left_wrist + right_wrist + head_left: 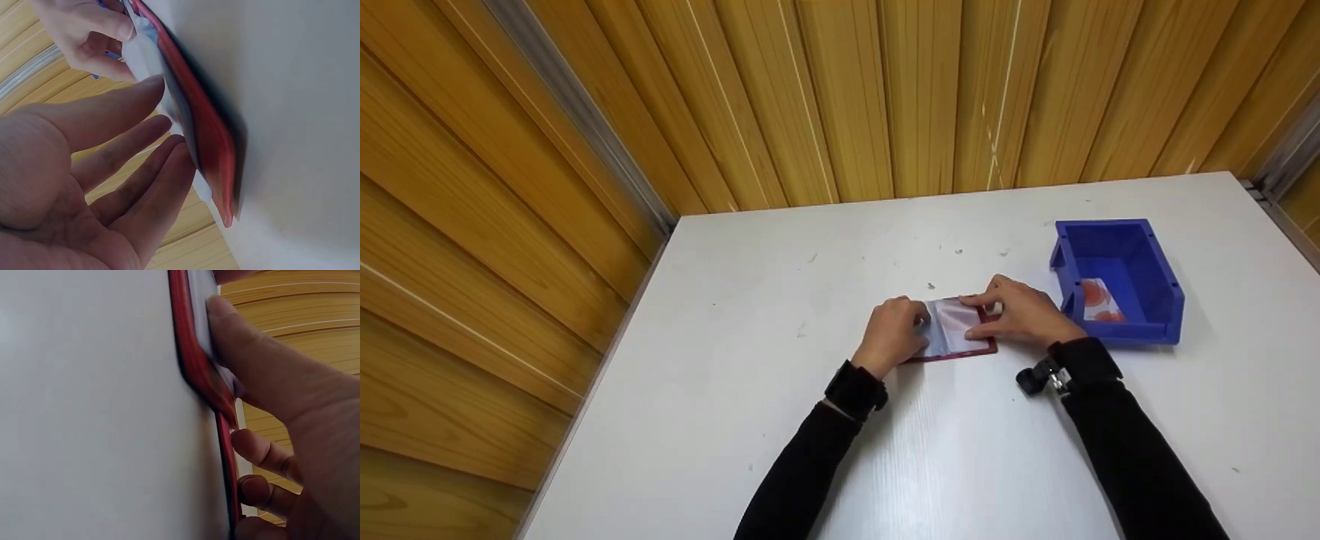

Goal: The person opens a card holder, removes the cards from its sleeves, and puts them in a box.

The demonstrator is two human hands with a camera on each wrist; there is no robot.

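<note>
A red card holder (991,346) with clear plastic sleeves (960,324) lies spread open on the white table. My left hand (891,336) is over its left half. In the left wrist view, the thumb (149,87) and loosely bent fingertips of that hand touch the sleeves, with a gap between thumb and fingers. My right hand (1024,311) holds the right side, its thumb (225,320) pressed on the sleeve. The other fingers of the right hand bend against the red cover (194,354) at its edge. The left hand hides part of the left half.
A blue plastic bin (1166,300) stands to the right of the right hand, close to it. Inside lies a white card with orange-red round shapes (1101,300). Wood-patterned panels (847,105) rise behind the table and along its left side.
</note>
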